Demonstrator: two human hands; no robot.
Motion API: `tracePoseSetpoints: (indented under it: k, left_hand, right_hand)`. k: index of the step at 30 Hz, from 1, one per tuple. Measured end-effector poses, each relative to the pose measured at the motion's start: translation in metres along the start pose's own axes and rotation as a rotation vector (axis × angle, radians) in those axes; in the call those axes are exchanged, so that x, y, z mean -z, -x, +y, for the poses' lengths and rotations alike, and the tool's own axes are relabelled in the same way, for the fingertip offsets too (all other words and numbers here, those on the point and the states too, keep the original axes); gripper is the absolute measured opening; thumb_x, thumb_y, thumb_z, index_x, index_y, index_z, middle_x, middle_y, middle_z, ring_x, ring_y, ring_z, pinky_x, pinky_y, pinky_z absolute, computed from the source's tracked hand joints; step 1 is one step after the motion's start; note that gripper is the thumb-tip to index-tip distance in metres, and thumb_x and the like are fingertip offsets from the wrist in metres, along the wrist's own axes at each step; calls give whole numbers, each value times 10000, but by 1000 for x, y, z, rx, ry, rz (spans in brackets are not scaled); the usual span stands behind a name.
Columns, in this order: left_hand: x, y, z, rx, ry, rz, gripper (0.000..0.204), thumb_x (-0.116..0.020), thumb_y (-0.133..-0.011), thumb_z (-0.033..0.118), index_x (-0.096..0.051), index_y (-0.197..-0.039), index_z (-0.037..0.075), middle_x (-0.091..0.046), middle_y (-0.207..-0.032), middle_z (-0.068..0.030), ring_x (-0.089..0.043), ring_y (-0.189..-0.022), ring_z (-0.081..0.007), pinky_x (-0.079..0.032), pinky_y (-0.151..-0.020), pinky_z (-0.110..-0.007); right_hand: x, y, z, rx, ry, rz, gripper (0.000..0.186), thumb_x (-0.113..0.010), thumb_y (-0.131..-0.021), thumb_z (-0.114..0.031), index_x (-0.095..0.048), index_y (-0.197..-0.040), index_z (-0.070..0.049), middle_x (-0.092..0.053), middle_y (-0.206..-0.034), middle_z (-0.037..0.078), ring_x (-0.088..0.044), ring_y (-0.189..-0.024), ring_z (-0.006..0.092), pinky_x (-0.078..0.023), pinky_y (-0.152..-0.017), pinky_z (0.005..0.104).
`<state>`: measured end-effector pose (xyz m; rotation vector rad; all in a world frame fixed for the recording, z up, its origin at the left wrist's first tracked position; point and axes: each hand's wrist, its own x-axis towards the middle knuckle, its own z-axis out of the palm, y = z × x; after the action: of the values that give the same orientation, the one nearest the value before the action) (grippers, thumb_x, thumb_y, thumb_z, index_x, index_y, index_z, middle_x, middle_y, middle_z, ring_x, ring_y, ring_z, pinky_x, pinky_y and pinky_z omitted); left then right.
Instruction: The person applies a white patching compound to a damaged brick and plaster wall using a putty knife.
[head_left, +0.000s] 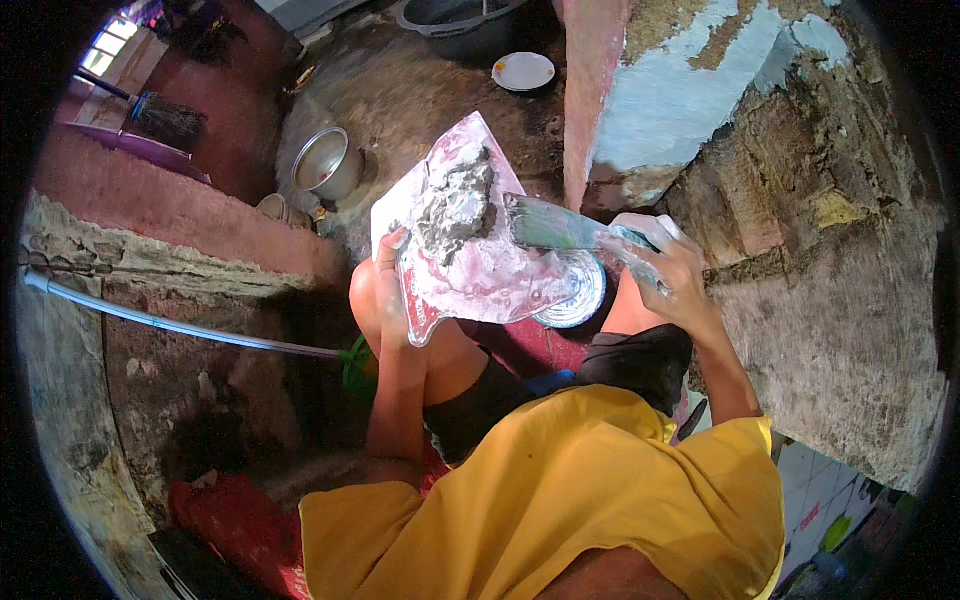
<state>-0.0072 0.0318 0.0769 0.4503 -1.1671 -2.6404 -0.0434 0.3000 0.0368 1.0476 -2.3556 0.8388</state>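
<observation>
Though lumpy, grey mortar (455,205) on flat board (500,275)

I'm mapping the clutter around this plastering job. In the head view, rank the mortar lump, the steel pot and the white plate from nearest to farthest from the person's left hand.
1. Mortar lump: on the board, just right of the left hand that holds it.
2. Steel pot: on the ground, up and to the left.
3. White plate: farthest, near the top of the picture.

Bare earthen floor (420,90); on it a metal pot (322,160), white plate (523,71), dark basin (455,22), round metal dish (578,295).
</observation>
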Motion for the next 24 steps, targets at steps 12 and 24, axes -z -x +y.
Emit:
tracePoseSetpoints:
  k: [12, 24]
  left_hand:
    - [4, -24, -4, -36, -322, 354, 299, -549, -841, 203, -549, -1024, -33, -617, -917, -102, -599, -767, -169, -487, -702, -294]
    - [50, -31, -5, 48, 105, 112, 352, -527, -828, 267, -524, -991, -45, -581, -943, -95, -582, -810, -219, -460, -724, -333]
  right_hand:
    - [0, 26, 24, -45, 114, 24, 443, -577, -689, -54, -610, -1096, -223, -570, -1033, 52, -555, -857, 258, -457, -714, 365]
    - [134, 36, -11, -477, 87, 230, 449, -521, -709, 53, -544, -1142, -62, -537, -1084, 130, -549, -987, 259, -421, -838, 325]
